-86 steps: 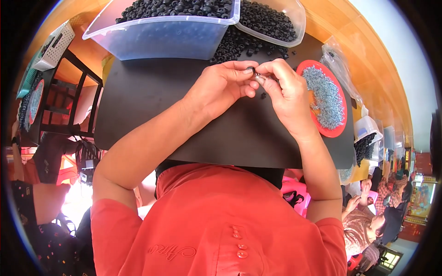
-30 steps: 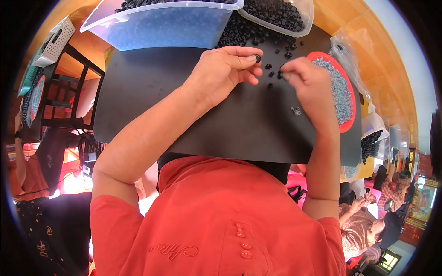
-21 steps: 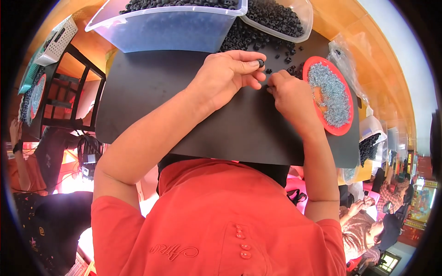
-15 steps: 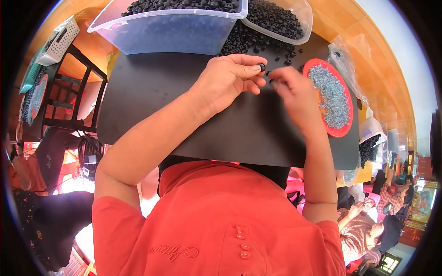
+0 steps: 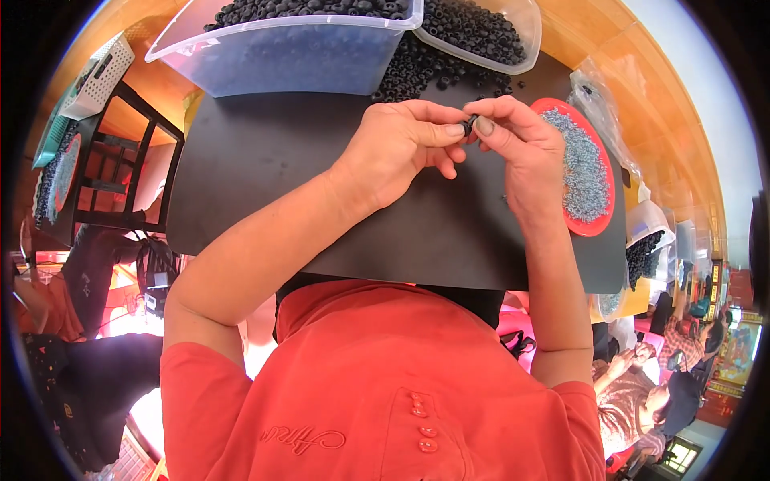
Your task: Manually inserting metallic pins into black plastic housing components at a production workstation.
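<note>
The black table (image 5: 249, 152) has a wide open patch on the left, between the left arm (image 5: 265, 240) and the big see-through bin (image 5: 297, 68). There is more open room on the near side, between the 2 arms.

The far side is blocked. The big bin's tall wall stands far left, the smaller bin (image 5: 530, 32) sits far right, and a heap of black beads (image 5: 409, 72) spills out near them both.

On the right, the red plate (image 5: 589, 230) is in the way, with a plastic bag (image 5: 605, 108) beyond it. The right hand (image 5: 525, 148) hides the plate's left edge. The left hand (image 5: 401, 148) and right hand meet at 1 small black piece (image 5: 468, 125), so the way between them is shut.
</note>
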A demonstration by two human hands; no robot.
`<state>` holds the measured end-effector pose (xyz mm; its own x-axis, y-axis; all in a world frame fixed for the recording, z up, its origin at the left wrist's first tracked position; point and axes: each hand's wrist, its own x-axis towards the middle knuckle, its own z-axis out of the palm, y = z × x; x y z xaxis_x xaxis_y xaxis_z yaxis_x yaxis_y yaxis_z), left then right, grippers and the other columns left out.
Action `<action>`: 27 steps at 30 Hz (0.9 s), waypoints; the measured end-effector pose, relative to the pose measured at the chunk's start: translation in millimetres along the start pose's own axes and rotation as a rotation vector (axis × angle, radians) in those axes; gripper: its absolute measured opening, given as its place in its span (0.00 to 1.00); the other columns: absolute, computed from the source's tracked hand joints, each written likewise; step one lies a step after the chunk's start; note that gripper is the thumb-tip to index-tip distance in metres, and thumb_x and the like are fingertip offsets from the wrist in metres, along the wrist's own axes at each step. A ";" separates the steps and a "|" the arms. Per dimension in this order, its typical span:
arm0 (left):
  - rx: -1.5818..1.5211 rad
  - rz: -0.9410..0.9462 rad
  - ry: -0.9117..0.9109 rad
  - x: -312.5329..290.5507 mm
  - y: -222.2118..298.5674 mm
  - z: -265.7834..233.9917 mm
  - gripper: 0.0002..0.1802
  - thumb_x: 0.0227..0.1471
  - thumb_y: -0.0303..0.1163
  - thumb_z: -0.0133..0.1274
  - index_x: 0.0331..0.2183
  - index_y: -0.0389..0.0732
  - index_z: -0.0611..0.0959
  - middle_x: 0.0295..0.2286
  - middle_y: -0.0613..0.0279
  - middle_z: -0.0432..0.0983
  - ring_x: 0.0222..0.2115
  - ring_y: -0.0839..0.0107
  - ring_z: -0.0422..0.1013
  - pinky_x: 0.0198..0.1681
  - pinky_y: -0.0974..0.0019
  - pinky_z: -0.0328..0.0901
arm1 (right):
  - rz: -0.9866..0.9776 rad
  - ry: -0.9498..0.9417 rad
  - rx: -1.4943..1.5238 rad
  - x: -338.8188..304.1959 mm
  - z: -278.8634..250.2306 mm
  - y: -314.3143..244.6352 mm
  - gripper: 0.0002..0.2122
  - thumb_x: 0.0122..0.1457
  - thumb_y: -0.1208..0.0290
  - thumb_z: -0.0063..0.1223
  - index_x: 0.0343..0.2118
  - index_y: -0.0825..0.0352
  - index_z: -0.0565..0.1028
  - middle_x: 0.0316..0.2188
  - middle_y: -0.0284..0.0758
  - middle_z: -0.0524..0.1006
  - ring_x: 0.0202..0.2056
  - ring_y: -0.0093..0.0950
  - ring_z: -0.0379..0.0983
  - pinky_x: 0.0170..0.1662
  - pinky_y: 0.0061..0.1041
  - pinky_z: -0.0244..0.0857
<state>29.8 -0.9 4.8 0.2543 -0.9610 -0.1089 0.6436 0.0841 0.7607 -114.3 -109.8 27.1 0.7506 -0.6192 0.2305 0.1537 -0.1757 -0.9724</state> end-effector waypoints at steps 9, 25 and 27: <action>-0.023 0.004 0.007 -1.7 0.6 0.0 0.10 0.51 0.20 0.58 0.36 0.26 0.79 0.30 0.51 0.78 0.27 0.65 0.75 0.27 0.65 0.72 | -0.036 0.001 -0.095 -2.4 -0.1 -0.6 0.07 0.58 0.79 0.56 0.38 0.72 0.79 0.32 0.29 0.76 0.34 0.19 0.72 0.36 0.18 0.63; 0.002 0.005 0.014 -3.4 0.8 2.9 0.08 0.51 0.20 0.58 0.34 0.27 0.80 0.28 0.53 0.77 0.26 0.67 0.75 0.26 0.66 0.71 | 0.030 0.033 -0.068 -7.0 -1.7 -4.5 0.07 0.58 0.79 0.56 0.38 0.73 0.78 0.31 0.33 0.79 0.30 0.21 0.74 0.33 0.18 0.65; 0.031 0.025 0.029 -4.3 -0.5 2.3 0.07 0.51 0.20 0.58 0.34 0.27 0.80 0.28 0.53 0.77 0.26 0.67 0.75 0.26 0.66 0.71 | 0.053 0.058 -0.089 -8.6 3.7 -6.2 0.06 0.58 0.79 0.55 0.38 0.73 0.78 0.30 0.33 0.79 0.30 0.21 0.74 0.33 0.18 0.65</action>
<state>26.8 2.6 6.3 0.2913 -0.9505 -0.1077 0.6144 0.0996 0.7827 -119.3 -100.6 31.1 0.7171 -0.6726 0.1828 0.0552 -0.2066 -0.9769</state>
